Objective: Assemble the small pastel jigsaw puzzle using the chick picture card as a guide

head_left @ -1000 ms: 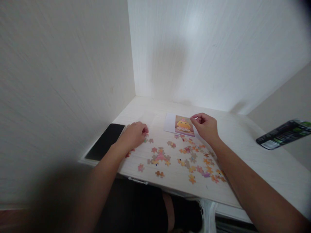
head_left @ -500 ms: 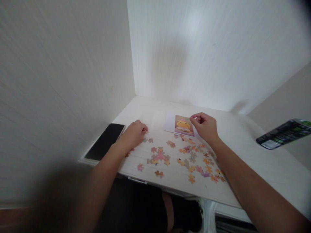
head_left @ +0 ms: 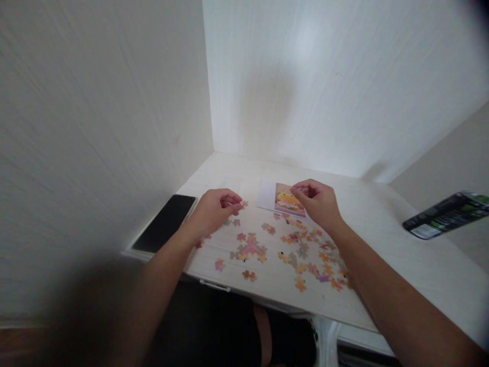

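Just left of the reference picture point(head_left: 284, 198), the left hand point(head_left: 214, 209) sits low over the white desk point(head_left: 412, 255), its thumb and forefinger pinched on a small puzzle piece point(head_left: 241, 204) that pokes out beyond the fingertips. Over the picture's right edge, the right hand point(head_left: 317, 201) is curled, fingertips drawn together; whether it has a piece in there I cannot tell, the fingers hide it.

Nearer the body from the picture lie the loose pieces point(head_left: 305, 250), scattered flat and mostly apart, with one small joined cluster point(head_left: 250, 248) below and left of the picture. Far left of the picture, a dark phone point(head_left: 165, 223) lies at the desk's edge; far right of it, a dark packet point(head_left: 445, 214) sits well clear.

Now, the piece itself: by the look of it, thin card, almost weightless and fairly stiff, yet its tabs could bend or peel if squeezed hard. It lies so flat that a fingernail under an edge, or a slide off the others, seems the way to lift one. A pinch across the body, clear of the tabs, looks safest. The joined cluster would likely come apart if lifted by one corner.
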Available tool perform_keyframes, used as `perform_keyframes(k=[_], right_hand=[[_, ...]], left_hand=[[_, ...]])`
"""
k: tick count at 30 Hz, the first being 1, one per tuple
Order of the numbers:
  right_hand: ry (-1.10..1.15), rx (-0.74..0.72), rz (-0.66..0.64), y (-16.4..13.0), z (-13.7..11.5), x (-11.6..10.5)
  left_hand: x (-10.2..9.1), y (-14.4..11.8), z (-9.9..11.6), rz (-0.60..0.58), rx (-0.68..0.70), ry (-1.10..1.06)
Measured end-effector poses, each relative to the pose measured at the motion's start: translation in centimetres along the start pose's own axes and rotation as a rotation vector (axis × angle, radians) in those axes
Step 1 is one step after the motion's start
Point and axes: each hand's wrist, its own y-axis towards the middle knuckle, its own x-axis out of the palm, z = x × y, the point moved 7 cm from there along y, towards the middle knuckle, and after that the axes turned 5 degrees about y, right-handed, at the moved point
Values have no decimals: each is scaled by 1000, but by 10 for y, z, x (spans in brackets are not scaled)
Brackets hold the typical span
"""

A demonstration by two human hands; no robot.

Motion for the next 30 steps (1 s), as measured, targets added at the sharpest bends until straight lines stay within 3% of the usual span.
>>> perform_keyframes(k=[4, 8, 16, 22, 30], right_hand=[[255, 60, -370, -28, -35, 46], [319, 99, -558, -54, -51, 73], [330, 156, -544, -49, -42, 73], [344, 196, -552, -48, -38, 74], [304, 185, -569, -49, -32, 74]], left_hand=[[12, -8, 15, -39, -12, -227], [21, -13, 27, -78, 78, -218], [18, -12, 28, 0, 123, -185], [12, -16, 34, 75, 193, 79], [14, -18, 39, 54, 211, 98]])
